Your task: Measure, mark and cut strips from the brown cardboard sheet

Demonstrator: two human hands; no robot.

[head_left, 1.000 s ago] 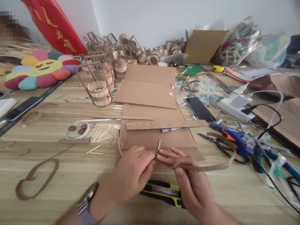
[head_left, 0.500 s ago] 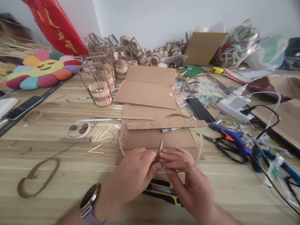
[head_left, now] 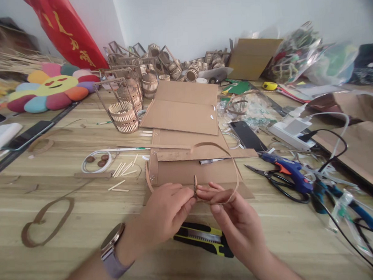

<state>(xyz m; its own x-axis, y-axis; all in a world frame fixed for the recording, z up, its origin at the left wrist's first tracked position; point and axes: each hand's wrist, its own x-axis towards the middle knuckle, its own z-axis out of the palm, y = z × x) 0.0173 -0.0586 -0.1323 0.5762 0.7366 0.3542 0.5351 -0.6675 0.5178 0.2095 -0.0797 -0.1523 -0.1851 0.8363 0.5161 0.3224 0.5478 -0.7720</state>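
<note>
My left hand (head_left: 169, 208), wearing a wristwatch, is closed on a small corrugated cardboard piece (head_left: 195, 182) held on edge. My right hand (head_left: 238, 218) touches the same piece with its fingertips and grips a thin cardboard strip (head_left: 234, 165) between thumb and fingers. This strip arcs up and over the cardboard sheets, and its end at the small piece is hidden by my fingers. Flat brown cardboard (head_left: 200, 172) lies just beyond both hands. Below them, a yellow and black utility knife (head_left: 204, 238) rests on the wooden table.
Scissors (head_left: 280, 183), a blue glue gun (head_left: 287, 171) and cables lie at the right. Small slatted buckets (head_left: 123, 117) stand at the back left. Thin wooden sticks (head_left: 123, 168), brown balls in a white ring (head_left: 97, 161) and a curled strip (head_left: 49, 230) lie at the left.
The strip's loop has swung left and opened into a wide arc. My right thumb has shifted away from the small piece, and more of the utility knife shows.
</note>
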